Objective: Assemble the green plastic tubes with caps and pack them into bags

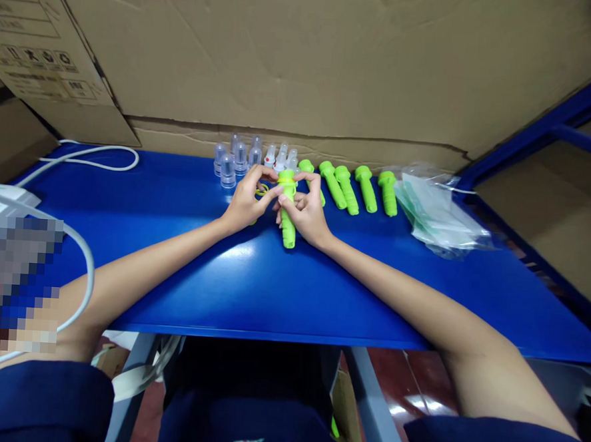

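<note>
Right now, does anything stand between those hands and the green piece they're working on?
Nothing visible: the right hand grips the green piece, and the left hand is at its far end. Other green pieces lie farther right.

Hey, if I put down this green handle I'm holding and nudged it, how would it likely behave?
The green handle would probably roll in a curve, since its head looks wider than its grip. Its straight, molded-looking shape suggests rigid plastic, so it likely won't bend. The ridges along the grip should make it less slippery.
</note>
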Available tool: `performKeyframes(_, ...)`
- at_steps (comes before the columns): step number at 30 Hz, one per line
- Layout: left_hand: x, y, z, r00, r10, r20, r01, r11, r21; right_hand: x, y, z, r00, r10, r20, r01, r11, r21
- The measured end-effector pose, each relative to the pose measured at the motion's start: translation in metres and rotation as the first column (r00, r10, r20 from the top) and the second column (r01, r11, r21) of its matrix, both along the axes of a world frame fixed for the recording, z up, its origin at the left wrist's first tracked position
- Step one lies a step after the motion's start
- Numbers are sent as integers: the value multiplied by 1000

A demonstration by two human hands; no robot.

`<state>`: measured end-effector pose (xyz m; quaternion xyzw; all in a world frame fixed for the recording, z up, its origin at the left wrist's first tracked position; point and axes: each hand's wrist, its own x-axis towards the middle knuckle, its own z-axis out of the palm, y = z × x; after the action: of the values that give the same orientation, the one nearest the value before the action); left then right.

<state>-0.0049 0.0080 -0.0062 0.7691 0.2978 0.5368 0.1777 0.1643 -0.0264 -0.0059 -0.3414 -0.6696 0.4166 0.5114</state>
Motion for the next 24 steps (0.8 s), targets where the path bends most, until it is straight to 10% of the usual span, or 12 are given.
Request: performKeyframes(24, -2, 1, 1, 1000, -5, 22, 5, 1000, 1, -1, 0, 1, 990, 46, -132, -51, 998, -30)
